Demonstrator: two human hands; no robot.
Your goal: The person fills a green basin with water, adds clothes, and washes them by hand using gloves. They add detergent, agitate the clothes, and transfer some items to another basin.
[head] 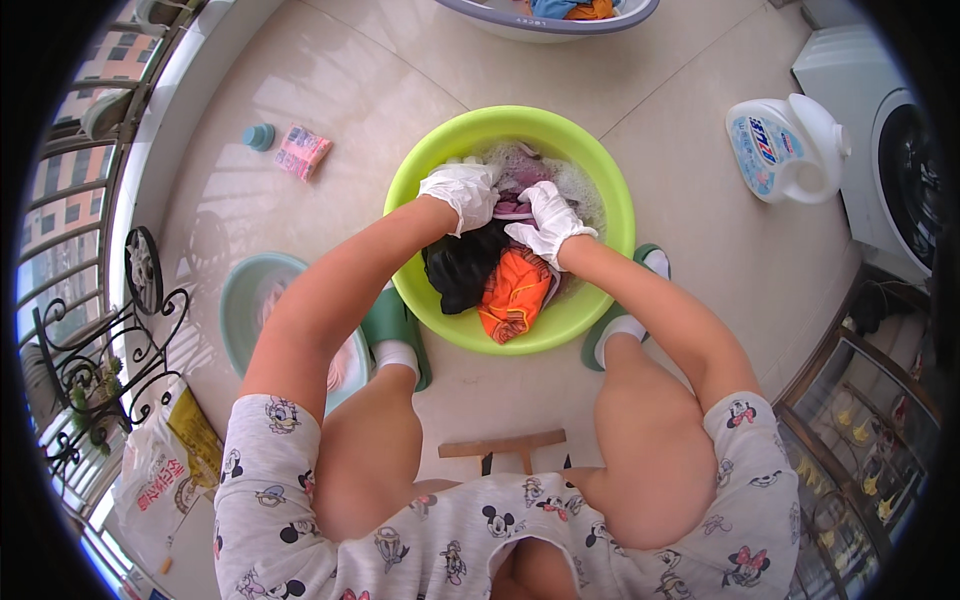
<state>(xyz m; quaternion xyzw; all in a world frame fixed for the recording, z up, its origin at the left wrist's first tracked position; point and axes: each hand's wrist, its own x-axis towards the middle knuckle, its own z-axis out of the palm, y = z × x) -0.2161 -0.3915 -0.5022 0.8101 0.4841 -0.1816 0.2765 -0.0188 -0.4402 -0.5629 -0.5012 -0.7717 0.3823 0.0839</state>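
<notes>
Both hands wear thin white gloves and are inside a lime-green plastic basin (622,225) of foamy water. My left hand (461,193) is curled at the edge of a purple wet garment (514,212), its fingertips partly hidden. From the other side my right hand (551,221) holds that garment between thumb and fingers. A black garment (466,262) is bunched below my left hand. Next to it, an orange garment with patterned trim (517,289) leans on the basin's near wall. White suds (574,184) cover the far side of the water.
A white detergent jug (780,150) stands right, near a front-loading washing machine (847,82). A pink packet (301,152) and a teal cap (259,137) lie left. A pale-green basin (238,300) with pink cloth is beside my leg. Another basin (547,28) holds clothes beyond.
</notes>
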